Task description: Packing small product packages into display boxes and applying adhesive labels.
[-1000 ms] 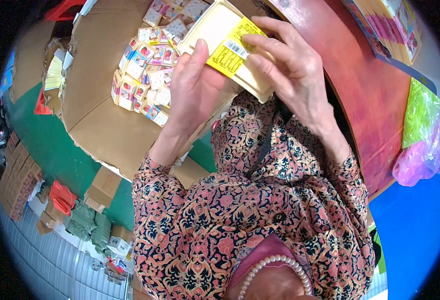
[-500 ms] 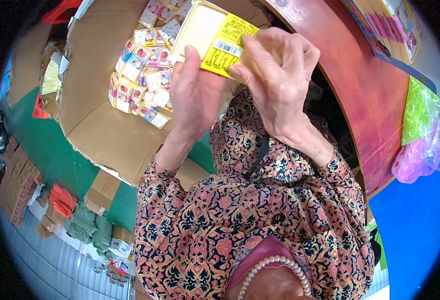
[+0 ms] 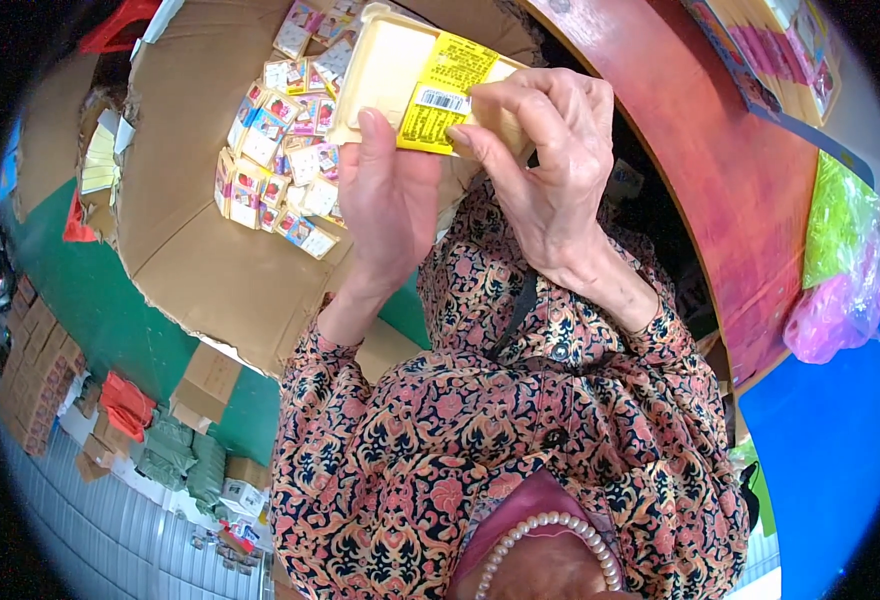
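A flat cream-coloured plastic box (image 3: 392, 68) wrapped with a yellow printed label band (image 3: 447, 88) is held up over a big carton. My left hand (image 3: 392, 205) supports it from below, its thumb pressed along the near edge and its other fingers mostly hidden behind. At the right edge of the yellow band, the thumb and bent forefinger of my right hand (image 3: 557, 165) pinch close together on the label. Its remaining fingers are curled over the box's right end.
Many small printed packs (image 3: 260, 145) lie in the open cardboard carton (image 3: 210, 265). A reddish tabletop (image 3: 700, 190) curves along the right, with a box of packs (image 3: 775, 60) at its far end. Clear, green and pink plastic wrap (image 3: 835, 280) hangs at the right.
The box and both hands have shifted slightly left. My right thumb and forefinger remain at the label's right edge, with the wrist moved a little to the left.
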Demonstrator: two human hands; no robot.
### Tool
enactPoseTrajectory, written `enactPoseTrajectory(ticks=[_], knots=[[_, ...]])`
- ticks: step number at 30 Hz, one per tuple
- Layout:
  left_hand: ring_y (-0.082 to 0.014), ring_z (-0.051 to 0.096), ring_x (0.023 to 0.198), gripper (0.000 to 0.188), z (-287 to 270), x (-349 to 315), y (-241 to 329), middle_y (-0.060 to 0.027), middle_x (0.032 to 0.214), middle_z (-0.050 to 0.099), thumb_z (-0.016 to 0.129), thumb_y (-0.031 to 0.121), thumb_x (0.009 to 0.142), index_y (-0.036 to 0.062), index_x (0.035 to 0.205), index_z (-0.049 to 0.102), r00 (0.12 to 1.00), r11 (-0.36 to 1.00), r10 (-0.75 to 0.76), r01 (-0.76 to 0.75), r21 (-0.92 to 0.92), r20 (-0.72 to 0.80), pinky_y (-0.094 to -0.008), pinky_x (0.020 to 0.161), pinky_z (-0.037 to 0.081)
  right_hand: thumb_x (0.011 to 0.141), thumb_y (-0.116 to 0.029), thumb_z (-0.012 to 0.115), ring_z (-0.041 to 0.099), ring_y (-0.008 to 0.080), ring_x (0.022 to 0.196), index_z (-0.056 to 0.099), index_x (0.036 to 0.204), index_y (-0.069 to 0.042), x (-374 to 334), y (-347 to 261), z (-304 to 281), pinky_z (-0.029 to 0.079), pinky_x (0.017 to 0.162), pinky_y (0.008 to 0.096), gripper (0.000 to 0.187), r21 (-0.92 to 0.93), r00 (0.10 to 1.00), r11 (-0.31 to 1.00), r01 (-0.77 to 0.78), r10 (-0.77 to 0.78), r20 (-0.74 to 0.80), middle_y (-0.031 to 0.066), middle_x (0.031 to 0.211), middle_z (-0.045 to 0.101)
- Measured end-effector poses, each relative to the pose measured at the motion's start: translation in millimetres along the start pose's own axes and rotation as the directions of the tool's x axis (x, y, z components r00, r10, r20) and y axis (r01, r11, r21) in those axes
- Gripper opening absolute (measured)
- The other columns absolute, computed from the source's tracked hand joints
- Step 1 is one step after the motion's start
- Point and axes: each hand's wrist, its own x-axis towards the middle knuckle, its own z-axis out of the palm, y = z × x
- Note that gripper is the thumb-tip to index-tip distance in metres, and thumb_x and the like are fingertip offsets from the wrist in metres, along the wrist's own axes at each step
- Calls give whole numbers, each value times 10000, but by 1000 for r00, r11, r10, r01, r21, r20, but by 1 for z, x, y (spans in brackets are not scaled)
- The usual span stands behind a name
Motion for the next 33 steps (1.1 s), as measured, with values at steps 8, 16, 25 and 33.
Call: enactPoseTrajectory(ticks=[8, 16, 25, 33], knots=[[-240, 470, 1167, 442, 3, 1, -5, -139, 1246, 492, 317, 307, 985, -30, 1260, 394, 1000, 997, -17, 16, -79, -17, -390, 1013, 350, 576, -172, 745, 480, 229, 782, 655, 774, -82, -4, 6, 7, 352, 702, 358, 235, -25, 995, 1000, 14, -17, -99, 26, 778, 554], [-237, 467, 1165, 445, 4, -7, -16, -143, 1240, 490, 364, 294, 972, -38, 1267, 387, 988, 988, 149, -150, -32, -35, -394, 1015, 343, 677, -93, 738, 477, 195, 730, 644, 764, -48, 2, 2, 9, 379, 678, 304, 136, 159, 978, 965, -207, 205, 32, 40, 734, 580], [-191, 559, 1025, 350, 1, -4, -16, -102, 1131, 559, 548, 15, 866, -27, 1205, 470, 976, 980, 187, -179, 88, -106, -327, 915, 452, 697, -50, 701, 473, 204, 727, 608, 768, -34, -1, 8, 12, 387, 670, 309, 118, 200, 991, 971, -130, 124, 41, 56, 715, 553], [-183, 580, 995, 299, -1, 3, -9, -114, 1102, 583, 539, 2, 869, -37, 1165, 505, 969, 983, 184, -182, 28, -164, -324, 899, 468, 694, -53, 727, 478, 138, 649, 582, 797, -26, 5, 2, 18, 418, 598, 254, 179, 173, 984, 973, -150, 163, -65, 23, 700, 525]])
